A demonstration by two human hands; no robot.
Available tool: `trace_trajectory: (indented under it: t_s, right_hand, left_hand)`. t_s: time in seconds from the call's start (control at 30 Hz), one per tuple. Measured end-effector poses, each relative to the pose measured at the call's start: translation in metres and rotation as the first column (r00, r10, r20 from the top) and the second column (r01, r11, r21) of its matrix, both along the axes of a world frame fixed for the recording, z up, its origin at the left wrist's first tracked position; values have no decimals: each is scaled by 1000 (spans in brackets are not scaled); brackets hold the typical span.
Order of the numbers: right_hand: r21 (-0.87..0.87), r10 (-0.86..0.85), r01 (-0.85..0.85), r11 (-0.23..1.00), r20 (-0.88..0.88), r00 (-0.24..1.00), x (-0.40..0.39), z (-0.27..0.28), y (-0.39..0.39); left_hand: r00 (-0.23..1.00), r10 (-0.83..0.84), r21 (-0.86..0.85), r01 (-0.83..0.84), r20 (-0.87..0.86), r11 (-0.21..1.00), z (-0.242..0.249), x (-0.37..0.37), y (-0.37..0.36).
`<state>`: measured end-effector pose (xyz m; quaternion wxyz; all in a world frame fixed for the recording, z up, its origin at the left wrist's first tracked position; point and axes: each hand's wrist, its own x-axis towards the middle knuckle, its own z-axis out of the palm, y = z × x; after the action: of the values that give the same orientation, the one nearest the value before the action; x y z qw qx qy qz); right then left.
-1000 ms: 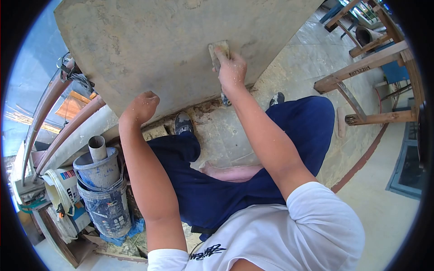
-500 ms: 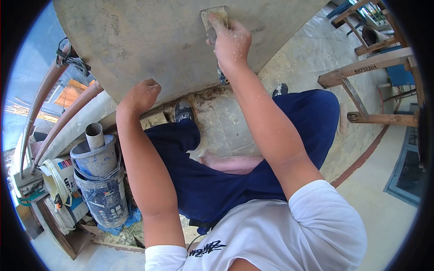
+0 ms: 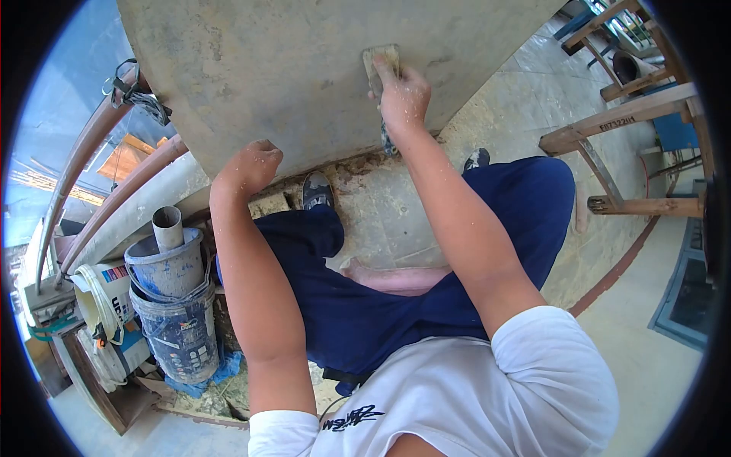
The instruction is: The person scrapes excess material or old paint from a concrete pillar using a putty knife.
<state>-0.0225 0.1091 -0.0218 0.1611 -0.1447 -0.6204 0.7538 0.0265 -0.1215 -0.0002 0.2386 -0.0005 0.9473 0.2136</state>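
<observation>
My right hand (image 3: 406, 99) grips a flat, rectangular, plaster-smeared trowel (image 3: 381, 57), its thumb laid along the near face. The tool lies against a grey plastered panel (image 3: 266, 68), and my hand hides much of its middle. Pale specks cover the back of that hand and the wrist. Close to the panel's lower left edge, my left hand (image 3: 247, 167) is curled into a fist. Its palm side faces away from me, and nothing sticks out of the fingers.
Stacked, paint-smeared buckets (image 3: 179, 327) stand at my left with a grey pipe (image 3: 167, 228) upright in the top one. Beside them is a white container (image 3: 103, 293). Curved brown pipes (image 3: 99, 126) rise behind. Wooden trestles (image 3: 617, 118) stand on the right. My shoe (image 3: 317, 190) is below the panel.
My right hand and the trowel have slid down the panel, slightly to the right. The view has shifted a little; my left hand stays a fist near the panel's edge.
</observation>
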Motion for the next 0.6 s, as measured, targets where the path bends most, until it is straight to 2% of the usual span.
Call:
trace_trajectory:
  t_s: [0.03,0.07,0.1,0.17,0.2,0.27,0.3,0.37,0.4,0.47,0.5,0.57,0.6]
  right_hand:
    - [37,-28,24,999,111,993,5,-3,1]
    - [32,-19,15,999,138,990,4,-6,3]
    - [31,-21,17,999,142,990,3,0,2]
    - [-28,-22,24,999,60,998,5,12,0]
    - [-25,-18,20,999,71,997,2,18,-2]
    - [-82,-16,9,997,-85,996,-1,24,-5]
    - [-87,-16,9,996,-83,996,1,15,-5]
    - [82,-25,23,996,28,999,-2,-15,-2]
    - [84,-23,21,996,14,1000,0,-30,-3]
    - [149,-58,33,988,166,984,5,-52,-7]
    - [146,-53,29,989,165,985,1,-46,-10]
    - [39,-39,37,999,40,998,0,-27,-17]
    - [40,-35,32,999,72,997,4,-17,-19]
  left_hand:
    - [997,-54,-51,51,-63,997,-8,-1,-6]
    - [987,-114,-108,101,-115,989,-17,-3,-13]
    - [987,-116,-109,104,-111,989,-18,-7,-18]
    - [964,-230,-40,227,-132,973,-22,-8,-21]
    - [966,-226,-34,223,-122,974,-17,-5,-17]
    - [997,-77,11,77,-27,997,-1,2,-1]
    - [997,-77,6,77,-24,997,-1,6,1]
    - [1000,14,-17,-14,8,1000,2,4,3]
    - [1000,17,-14,-17,-7,1000,1,2,0]
    - [997,64,11,-64,40,998,-4,-2,-8]
    - [997,68,8,-68,38,998,-3,-5,-10]
    - [999,-39,24,39,-16,999,-7,-1,-11]
    - [999,-35,24,34,17,999,-4,5,-7]
